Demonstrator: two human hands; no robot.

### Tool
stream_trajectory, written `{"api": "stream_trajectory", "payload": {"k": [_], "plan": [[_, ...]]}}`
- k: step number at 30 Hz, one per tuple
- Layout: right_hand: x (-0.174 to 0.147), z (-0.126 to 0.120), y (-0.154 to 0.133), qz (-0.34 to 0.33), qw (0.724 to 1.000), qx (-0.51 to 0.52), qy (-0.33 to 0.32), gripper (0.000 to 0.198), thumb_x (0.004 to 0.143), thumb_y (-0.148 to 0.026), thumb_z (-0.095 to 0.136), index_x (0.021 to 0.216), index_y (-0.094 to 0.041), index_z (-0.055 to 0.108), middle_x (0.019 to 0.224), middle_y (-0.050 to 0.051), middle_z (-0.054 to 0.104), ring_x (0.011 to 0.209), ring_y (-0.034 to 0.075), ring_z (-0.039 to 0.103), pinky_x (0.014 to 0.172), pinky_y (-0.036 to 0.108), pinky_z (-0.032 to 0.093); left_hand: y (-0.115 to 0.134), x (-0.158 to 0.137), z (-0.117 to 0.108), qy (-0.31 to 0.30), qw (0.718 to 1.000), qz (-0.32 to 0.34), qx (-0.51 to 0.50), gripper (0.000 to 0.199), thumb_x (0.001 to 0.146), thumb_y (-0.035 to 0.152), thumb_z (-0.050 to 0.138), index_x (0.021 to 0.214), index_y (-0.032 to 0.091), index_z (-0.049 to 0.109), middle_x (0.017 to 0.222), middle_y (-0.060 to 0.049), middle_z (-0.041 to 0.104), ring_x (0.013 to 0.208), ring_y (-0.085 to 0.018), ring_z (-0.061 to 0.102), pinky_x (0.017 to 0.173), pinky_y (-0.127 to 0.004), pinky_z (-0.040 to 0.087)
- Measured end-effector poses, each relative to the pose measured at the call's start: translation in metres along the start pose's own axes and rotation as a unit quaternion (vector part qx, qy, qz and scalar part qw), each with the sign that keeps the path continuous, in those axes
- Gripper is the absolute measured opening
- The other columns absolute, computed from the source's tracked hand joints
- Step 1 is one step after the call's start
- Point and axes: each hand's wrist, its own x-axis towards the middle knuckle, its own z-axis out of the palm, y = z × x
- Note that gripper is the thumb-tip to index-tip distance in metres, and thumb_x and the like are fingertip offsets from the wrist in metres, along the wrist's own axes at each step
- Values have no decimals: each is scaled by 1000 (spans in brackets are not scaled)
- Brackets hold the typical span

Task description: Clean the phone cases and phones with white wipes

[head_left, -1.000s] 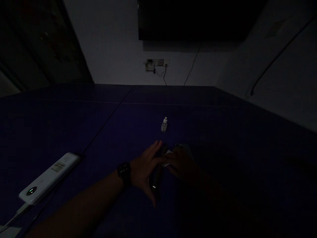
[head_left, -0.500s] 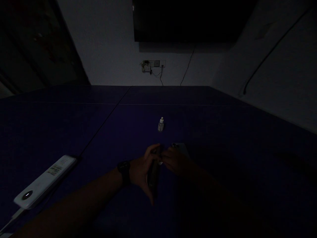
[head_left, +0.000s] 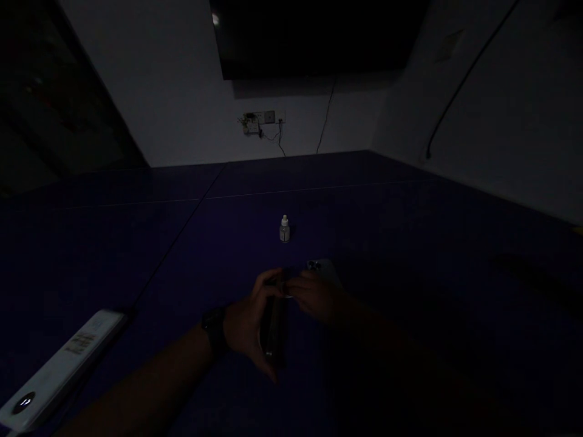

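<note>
My left hand (head_left: pixel 249 325), with a dark watch (head_left: pixel 214 325) on its wrist, grips a dark, slim, phone-shaped object (head_left: pixel 274 325) along its long sides, thumb at the near end and fingers at the far end. The object stands on its edge. My right hand (head_left: pixel 314 295) has its fingers bunched at the object's far end, by the left fingertips. A small pale edge shows under these fingers; what it belongs to is too dark to tell. Partly behind the right hand lies a pale smartphone (head_left: pixel 328 270) with its camera lenses up. A small white-capped dropper bottle (head_left: pixel 285 232) stands upright beyond both hands.
A long white power strip (head_left: pixel 64 364) with a lit round switch lies at the left on the dark blue surface (head_left: pixel 218 243). Against the far wall are sockets with cables (head_left: pixel 262 121) and a large dark screen (head_left: pixel 314 36). The room is very dim.
The whole view has shifted, so things sit further left and slightly tilted. Both hands keep nearly the same hold; the right fingers have moved slightly at the object's far end.
</note>
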Motion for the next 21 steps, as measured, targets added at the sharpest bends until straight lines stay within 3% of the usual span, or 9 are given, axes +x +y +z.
{"api": "stream_trajectory", "payload": {"k": [4,9,12,17,21], "plan": [[2,0,-4,25,999,-22,-34,25,95,-8,47,99,-17,71,96,7,69,84,21,54,76,34,42,-1,0,0,8,999,32,-3,133,32,65,95,139,33,23,151,-18,17,143,-49,24,108,-62,40],[-1,-7,-17,4,998,-6,-68,25,94,-11,52,109,-19,70,103,6,70,89,22,53,78,35,40,-3,0,0,1,1000,23,3,135,31,64,96,140,33,23,151,-18,17,144,-52,21,108,-65,40],[-2,-9,-21,-10,998,8,-63,26,96,-13,52,114,-21,69,108,6,70,91,22,53,80,35,40,-3,0,0,2,999,39,8,135,32,66,95,140,35,21,152,-17,18,145,-50,19,109,-66,39],[3,-3,-14,43,997,-47,-53,25,99,-12,47,100,-17,71,96,8,69,89,22,53,78,35,40,-3,-2,1,2,1000,21,-2,134,30,68,94,139,34,23,154,-18,15,144,-49,24,109,-65,40],[3,-1,-12,41,997,-43,-50,22,98,-12,48,100,-17,70,96,7,69,88,22,54,78,36,40,-4,-2,1,4,1000,29,7,133,31,70,93,139,33,24,154,-19,15,144,-50,23,107,-65,41]]}}
